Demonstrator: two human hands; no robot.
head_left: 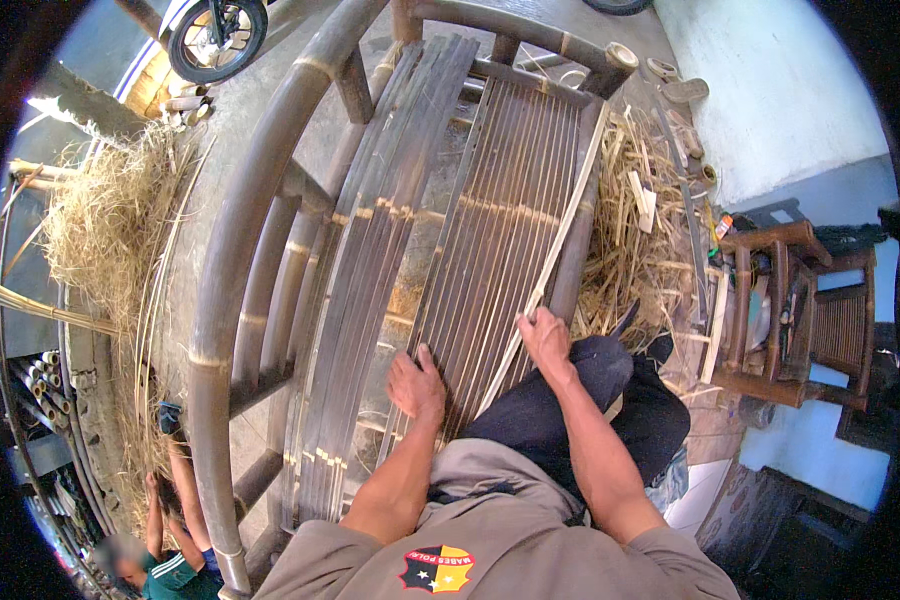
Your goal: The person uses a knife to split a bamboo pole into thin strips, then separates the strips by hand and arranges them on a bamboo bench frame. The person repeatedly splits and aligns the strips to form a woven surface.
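I sit at a dark bamboo bench frame (210, 300). Its seat carries a panel of narrow brown slats (495, 190), with a bundle of loose dark slats (370, 270) to the left across a gap. My left hand (416, 386) rests at the panel's left edge, thumb apart from the fingers; its fingertips are partly hidden. A long pale bamboo strip (568, 225) lies along the panel's right side. My right hand (547, 338) is closed on this strip near my knee, fingers pinched around it.
Bamboo shavings (635, 210) heap at the right, and a straw-like pile (110, 220) at the left. A wooden chair (770, 310) stands by the right wall. A motorcycle wheel (218, 40) shows at the far left. Another person (175, 575) is low at the left.
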